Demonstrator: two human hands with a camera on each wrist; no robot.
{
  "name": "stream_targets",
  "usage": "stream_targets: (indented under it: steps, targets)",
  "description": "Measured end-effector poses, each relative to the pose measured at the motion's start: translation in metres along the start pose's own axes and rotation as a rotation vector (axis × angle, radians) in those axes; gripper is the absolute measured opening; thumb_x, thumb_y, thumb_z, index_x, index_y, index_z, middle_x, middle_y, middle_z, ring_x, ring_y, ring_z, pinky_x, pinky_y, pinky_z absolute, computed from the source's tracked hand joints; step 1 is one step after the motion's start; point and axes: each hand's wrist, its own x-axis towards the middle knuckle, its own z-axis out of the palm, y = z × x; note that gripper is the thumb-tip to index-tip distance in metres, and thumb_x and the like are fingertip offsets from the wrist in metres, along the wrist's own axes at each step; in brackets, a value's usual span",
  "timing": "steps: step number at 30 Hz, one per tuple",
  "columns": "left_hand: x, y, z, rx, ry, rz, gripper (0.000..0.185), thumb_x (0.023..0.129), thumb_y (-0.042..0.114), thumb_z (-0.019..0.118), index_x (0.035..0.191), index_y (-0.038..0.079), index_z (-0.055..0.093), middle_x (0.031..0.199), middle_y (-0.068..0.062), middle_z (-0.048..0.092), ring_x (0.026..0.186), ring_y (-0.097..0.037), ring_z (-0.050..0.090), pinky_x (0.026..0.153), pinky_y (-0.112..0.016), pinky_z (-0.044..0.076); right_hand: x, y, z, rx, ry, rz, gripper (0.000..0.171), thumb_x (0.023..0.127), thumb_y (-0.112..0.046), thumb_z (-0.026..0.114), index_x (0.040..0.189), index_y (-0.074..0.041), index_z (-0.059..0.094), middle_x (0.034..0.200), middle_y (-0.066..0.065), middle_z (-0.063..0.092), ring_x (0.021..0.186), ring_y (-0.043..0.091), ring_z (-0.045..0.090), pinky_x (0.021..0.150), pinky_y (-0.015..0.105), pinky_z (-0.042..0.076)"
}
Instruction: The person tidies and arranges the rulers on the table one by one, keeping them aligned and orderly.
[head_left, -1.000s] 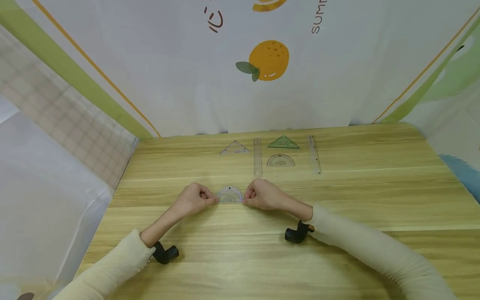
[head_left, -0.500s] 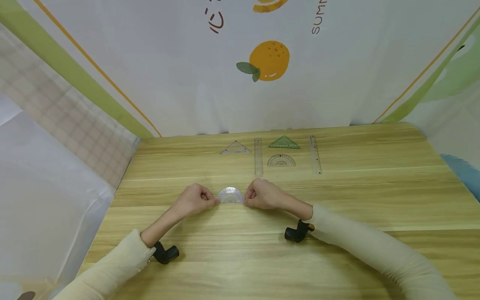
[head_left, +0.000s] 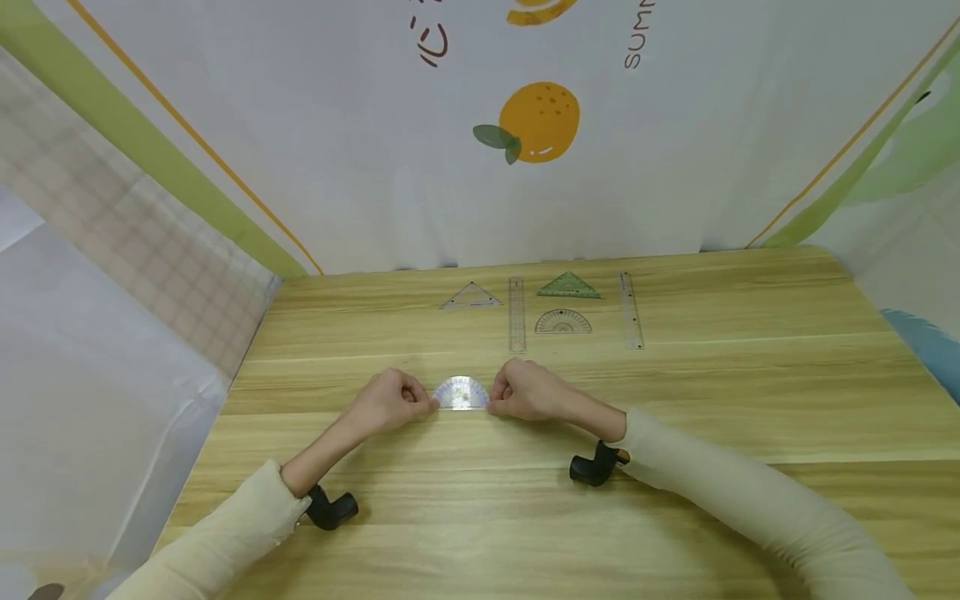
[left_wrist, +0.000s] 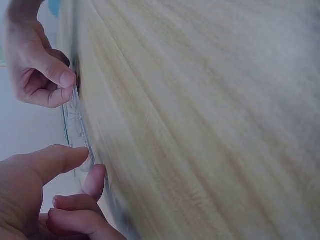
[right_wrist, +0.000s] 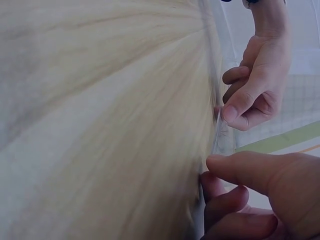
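Note:
A clear protractor (head_left: 461,393) spans the gap between the two hands, its curved side toward the back of the table. My left hand (head_left: 392,398) pinches its left corner between thumb and fingers. At the opposite corner my right hand (head_left: 528,390) pinches it the same way. In the left wrist view the protractor (left_wrist: 77,125) shows nearly edge-on, close over the wooden surface. The right wrist view shows its thin edge (right_wrist: 218,132) running between both thumbs. Glare whitens its face in the head view.
Behind the hands on the wooden table (head_left: 480,517) lie a clear set square (head_left: 471,304), a clear ruler (head_left: 517,317), a green set square (head_left: 569,287), a second protractor (head_left: 563,322) and another ruler (head_left: 632,310). A printed curtain (head_left: 375,167) hangs along the back edge.
The protractor's tilt has shifted slightly, and bright glare now covers its face. Both hands keep their pinch in nearly the same place.

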Motion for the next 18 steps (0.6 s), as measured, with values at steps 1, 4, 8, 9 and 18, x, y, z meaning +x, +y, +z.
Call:
stream_targets:
  steps: [1, 4, 8, 9, 18]
  targets:
    - [0.000, 0.000, 0.000, 0.002, 0.003, 0.002, 0.016, 0.091, 0.015, 0.077, 0.077, 0.006, 0.074, 0.059, 0.003, 0.056, 0.051, -0.008, 0.036, 0.050, -0.023, 0.030, 0.000, 0.000, 0.000, -0.002, 0.001, -0.003, 0.014, 0.091, -0.010, 0.077, 0.078, -0.010, 0.074, 0.063, -0.006, 0.056, 0.053, 0.006, 0.043, 0.052, 0.022, 0.034]
    - [0.000, 0.000, -0.001, 0.006, 0.014, 0.005, 0.016, 0.090, 0.014, 0.078, 0.078, 0.007, 0.072, 0.066, 0.002, 0.062, 0.054, -0.010, 0.042, 0.051, -0.024, 0.034, 0.000, 0.000, -0.001, -0.011, 0.000, -0.017, 0.012, 0.091, -0.010, 0.077, 0.080, -0.009, 0.075, 0.062, -0.007, 0.056, 0.052, 0.006, 0.043, 0.052, 0.021, 0.035]
    - [0.000, 0.000, -0.001, 0.013, 0.029, -0.013, 0.015, 0.090, 0.015, 0.079, 0.079, 0.008, 0.070, 0.071, 0.000, 0.062, 0.057, -0.012, 0.047, 0.053, -0.025, 0.037, -0.002, 0.001, -0.003, 0.003, 0.001, -0.034, 0.007, 0.090, -0.010, 0.078, 0.084, -0.008, 0.075, 0.063, -0.006, 0.059, 0.054, 0.006, 0.046, 0.053, 0.021, 0.039]
    - [0.001, -0.001, -0.002, 0.013, 0.032, -0.018, 0.015, 0.089, 0.015, 0.080, 0.080, 0.008, 0.070, 0.070, 0.000, 0.061, 0.057, -0.012, 0.046, 0.053, -0.025, 0.037, -0.003, 0.001, -0.004, 0.010, 0.002, -0.040, 0.007, 0.090, -0.010, 0.078, 0.084, -0.008, 0.074, 0.064, -0.006, 0.059, 0.054, 0.006, 0.047, 0.053, 0.021, 0.039]
    - [0.002, 0.000, -0.002, 0.024, 0.040, -0.028, 0.011, 0.089, 0.016, 0.079, 0.085, 0.009, 0.071, 0.063, 0.001, 0.053, 0.053, -0.010, 0.040, 0.050, -0.024, 0.031, -0.007, 0.011, -0.011, 0.058, 0.027, -0.064, 0.006, 0.088, -0.009, 0.077, 0.087, -0.011, 0.071, 0.070, -0.004, 0.060, 0.062, 0.009, 0.051, 0.062, 0.026, 0.045]
